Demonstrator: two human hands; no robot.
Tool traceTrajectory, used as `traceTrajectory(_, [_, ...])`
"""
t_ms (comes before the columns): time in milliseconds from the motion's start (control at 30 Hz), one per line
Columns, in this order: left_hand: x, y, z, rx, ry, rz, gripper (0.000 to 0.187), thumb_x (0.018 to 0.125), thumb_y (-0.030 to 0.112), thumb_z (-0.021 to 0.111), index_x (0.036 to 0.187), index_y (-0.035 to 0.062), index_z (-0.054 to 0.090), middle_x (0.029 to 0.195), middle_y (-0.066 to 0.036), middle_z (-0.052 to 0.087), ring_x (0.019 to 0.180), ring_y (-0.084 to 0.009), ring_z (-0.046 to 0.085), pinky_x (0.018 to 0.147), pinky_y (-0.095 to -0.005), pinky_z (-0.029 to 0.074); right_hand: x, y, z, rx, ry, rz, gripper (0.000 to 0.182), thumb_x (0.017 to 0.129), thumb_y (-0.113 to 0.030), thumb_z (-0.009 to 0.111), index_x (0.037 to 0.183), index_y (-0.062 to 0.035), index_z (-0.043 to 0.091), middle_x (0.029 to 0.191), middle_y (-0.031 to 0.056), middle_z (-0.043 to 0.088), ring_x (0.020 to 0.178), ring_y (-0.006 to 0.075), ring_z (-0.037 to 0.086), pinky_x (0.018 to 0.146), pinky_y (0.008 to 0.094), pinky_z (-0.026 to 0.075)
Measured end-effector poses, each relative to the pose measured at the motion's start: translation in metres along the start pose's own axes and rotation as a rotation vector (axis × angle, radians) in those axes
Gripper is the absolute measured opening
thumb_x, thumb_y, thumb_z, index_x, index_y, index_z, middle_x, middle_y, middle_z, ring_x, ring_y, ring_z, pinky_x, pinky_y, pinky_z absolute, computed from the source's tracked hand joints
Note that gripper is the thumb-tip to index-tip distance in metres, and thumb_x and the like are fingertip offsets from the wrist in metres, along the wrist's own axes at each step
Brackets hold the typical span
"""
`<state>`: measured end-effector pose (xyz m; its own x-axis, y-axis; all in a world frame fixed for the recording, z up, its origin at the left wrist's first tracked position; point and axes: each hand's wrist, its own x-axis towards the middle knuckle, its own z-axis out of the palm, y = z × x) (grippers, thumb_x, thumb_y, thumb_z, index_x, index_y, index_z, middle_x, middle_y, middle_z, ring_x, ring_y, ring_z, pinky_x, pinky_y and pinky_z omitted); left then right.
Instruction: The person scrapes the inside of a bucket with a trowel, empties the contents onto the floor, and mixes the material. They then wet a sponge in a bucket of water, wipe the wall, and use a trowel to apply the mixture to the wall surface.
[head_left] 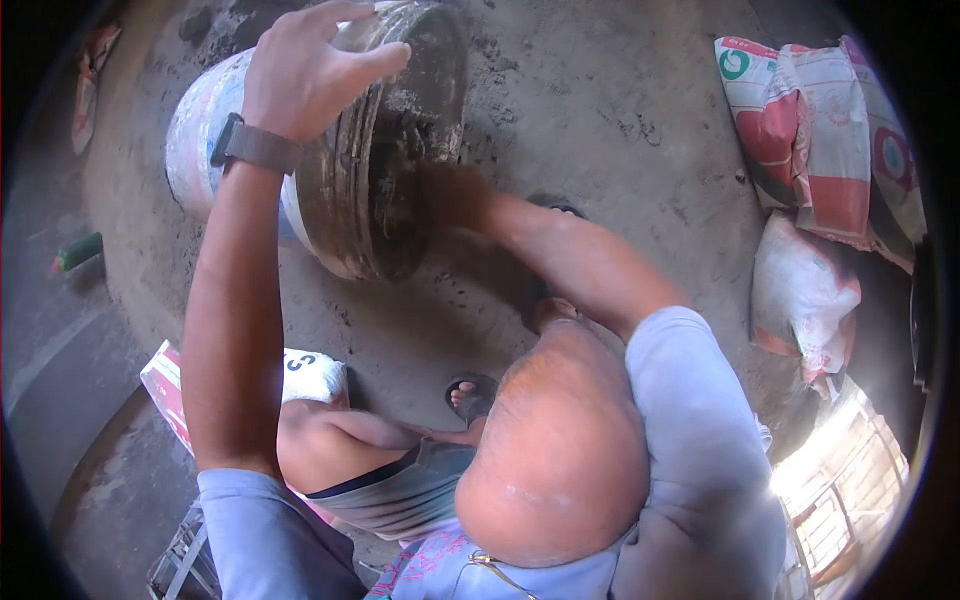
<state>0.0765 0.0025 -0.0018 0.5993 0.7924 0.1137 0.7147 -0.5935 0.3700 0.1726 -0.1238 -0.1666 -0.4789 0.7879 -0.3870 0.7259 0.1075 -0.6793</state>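
Observation:
A large mud-caked plastic bucket (335, 205) lies tilted on its side on the ground, its dark mouth turned to the right. My left hand (305, 75), with a dark watch on the wrist, grips the bucket's upper side near the rim, thumb stretched toward the mouth. At the bucket's opening is my right hand (450, 195), smeared by motion and in shadow. Its fingers are hidden, and whether it holds anything does not show. The inside of the bucket looks dark and coated with grey residue.
Printed sacks (825, 140) stand at the upper right, with a crumpled white sack (800, 290) below them. Another sack (315, 375) lies beneath my left forearm. A green bottle-like object (80, 251) rests at the far left. My bent knee (560, 460) and sandalled foot (470, 397) are close by.

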Motion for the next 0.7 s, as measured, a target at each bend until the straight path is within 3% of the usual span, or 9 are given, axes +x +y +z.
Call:
traceTrajectory(67, [0.001, -0.005, 0.002, -0.008, 0.043, 0.067, 0.058, 0.063, 0.043, 0.063, 0.105, 0.0025, 0.062, 0.096, -0.018, 0.064, 0.084, -0.0268, 0.061, 0.077, -0.0333, 0.045, 0.005, 0.004, 0.018, 0.029, -0.049, 0.018, 0.033, 0.081, -0.017, 0.048, 0.112, -0.0077, 0.055, 0.108, 0.0148, 0.058, 0.095, 0.0307, 0.059, 0.074, 0.0405, 0.051])
traceTrajectory(133, [0.000, 0.008, -0.006, -0.080, -0.040, -0.021, 0.059, 0.063, 0.044, 0.063, 0.106, 0.0028, 0.062, 0.096, -0.018, 0.064, 0.084, -0.0267, 0.061, 0.078, -0.0332, 0.045, 0.001, 0.002, 0.046, 0.016, 0.231, -0.059, 0.030, 0.079, -0.021, 0.053, 0.106, -0.0086, 0.057, 0.096, 0.0152, 0.061, 0.085, 0.0317, 0.062, 0.069, 0.0408, 0.051])
traceTrajectory(233, [-0.003, 0.010, -0.003, -0.041, -0.003, -0.044, 0.056, 0.065, 0.041, 0.064, 0.105, 0.0018, 0.062, 0.093, -0.018, 0.064, 0.083, -0.0253, 0.061, 0.077, -0.0326, 0.045, -0.024, -0.017, -0.003, -0.155, 0.087, 0.013, 0.031, 0.078, -0.019, 0.054, 0.107, -0.0079, 0.056, 0.097, 0.0161, 0.060, 0.086, 0.0314, 0.061, 0.071, 0.0396, 0.051])
traceTrajectory(367, [0.001, 0.003, -0.002, -0.076, -0.023, -0.011, 0.057, 0.064, 0.042, 0.064, 0.105, 0.0033, 0.062, 0.093, -0.017, 0.064, 0.082, -0.0250, 0.061, 0.076, -0.0321, 0.045, 0.007, 0.009, 0.034, 0.049, 0.167, 0.000, 0.034, 0.078, -0.019, 0.055, 0.110, -0.0078, 0.054, 0.097, 0.0164, 0.060, 0.087, 0.0309, 0.061, 0.072, 0.0393, 0.050])
traceTrajectory(400, [0.000, 0.003, -0.001, -0.077, -0.031, 0.001, 0.057, 0.064, 0.042, 0.064, 0.105, 0.0033, 0.062, 0.093, -0.017, 0.064, 0.082, -0.0250, 0.061, 0.076, -0.0321, 0.045, 0.009, 0.021, 0.065, 0.129, 0.392, -0.212, 0.034, 0.078, -0.019, 0.055, 0.110, -0.0075, 0.054, 0.098, 0.0173, 0.060, 0.087, 0.0308, 0.061, 0.072, 0.0392, 0.050])
traceTrajectory(467, [-0.002, -0.001, 0.001, -0.011, 0.043, 0.007, 0.057, 0.061, 0.045, 0.065, 0.100, 0.0035, 0.064, 0.093, -0.017, 0.064, 0.085, -0.0289, 0.062, 0.078, -0.0352, 0.046, 0.007, 0.024, 0.055, 0.185, 0.625, -0.427, 0.034, 0.078, -0.019, 0.055, 0.110, -0.0073, 0.054, 0.099, 0.0182, 0.059, 0.088, 0.0308, 0.061, 0.072, 0.0392, 0.050])
traceTrajectory(533, [-0.001, 0.000, 0.003, -0.055, 0.052, -0.009, 0.055, 0.060, 0.044, 0.066, 0.099, 0.0039, 0.065, 0.090, -0.017, 0.065, 0.082, -0.0285, 0.062, 0.076, -0.0352, 0.046, -0.009, -0.003, 0.008, -0.041, 0.238, -0.101, 0.033, 0.079, -0.018, 0.054, 0.110, -0.0076, 0.055, 0.102, 0.0179, 0.059, 0.087, 0.0309, 0.061, 0.073, 0.0406, 0.050])
traceTrajectory(633, [0.002, -0.003, 0.002, -0.093, 0.014, -0.058, 0.055, 0.060, 0.043, 0.066, 0.099, 0.0043, 0.065, 0.088, -0.017, 0.065, 0.080, -0.0284, 0.062, 0.075, -0.0339, 0.046, 0.062, 0.019, 0.023, 0.066, 0.149, -0.157, 0.030, 0.079, -0.019, 0.054, 0.106, -0.0068, 0.057, 0.100, 0.0178, 0.060, 0.087, 0.0313, 0.061, 0.073, 0.0402, 0.049])
traceTrajectory(700, [-0.004, -0.002, 0.003, -0.081, 0.010, -0.048, 0.054, 0.061, 0.043, 0.066, 0.099, 0.0042, 0.064, 0.088, -0.017, 0.065, 0.081, -0.0283, 0.062, 0.076, -0.0341, 0.046, 0.016, -0.004, 0.030, 0.092, 0.268, -0.197, 0.027, 0.079, -0.019, 0.054, 0.103, -0.0062, 0.058, 0.097, 0.0171, 0.061, 0.086, 0.0314, 0.061, 0.073, 0.0400, 0.049])
